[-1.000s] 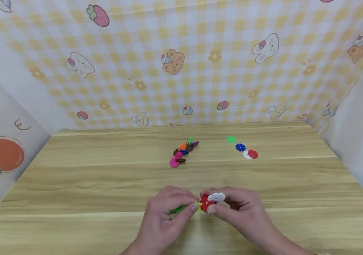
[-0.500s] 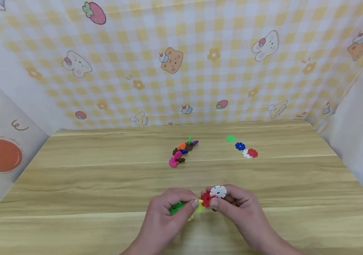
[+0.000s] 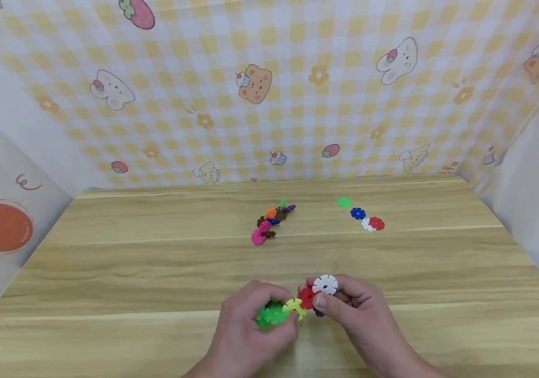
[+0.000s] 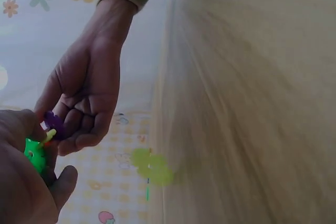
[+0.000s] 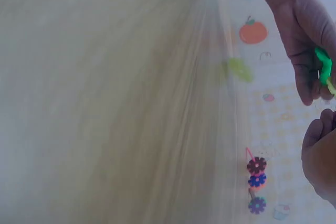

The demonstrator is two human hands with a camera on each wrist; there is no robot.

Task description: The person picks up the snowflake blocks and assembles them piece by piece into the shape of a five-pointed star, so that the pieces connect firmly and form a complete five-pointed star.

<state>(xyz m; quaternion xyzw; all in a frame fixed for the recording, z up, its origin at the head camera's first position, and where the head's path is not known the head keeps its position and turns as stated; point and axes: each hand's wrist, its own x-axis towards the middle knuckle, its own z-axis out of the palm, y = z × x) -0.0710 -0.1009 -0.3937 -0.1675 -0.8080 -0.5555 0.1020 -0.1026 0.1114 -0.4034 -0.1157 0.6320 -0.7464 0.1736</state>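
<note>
A yellow disc (image 3: 294, 308) is sitting between the two hands above the near part of the table (image 3: 156, 273), its notched rim meeting a red disc (image 3: 306, 297) on one side and green discs (image 3: 275, 313) on the other; whether the yellow and red slots are interlocking, the pictures are not showing. These pieces are looking like thin, stiff plastic, so they are probably weighing very little, and their smooth faces may be slipping a bit under pressure. The slotted rims are likely the delicate part, so pinching flat across a face, close to the joint, is seeming the safer hold. The left hand (image 3: 246, 331) is curling round the green discs, its thumb touching the yellow one. The right hand (image 3: 364, 310) is pinching the red disc, with a white disc (image 3: 325, 284) showing above its thumb and a purple disc (image 4: 54, 124) tucked by its fingers. Farther back, a multicoloured cluster (image 3: 270, 213) is resting on the table, and to its right a flat green disc (image 3: 344, 201), a blue disc (image 3: 358, 213) and an overlapping red-and-white pair (image 3: 377, 223) are lying near the patterned cloth (image 3: 293, 115).
</note>
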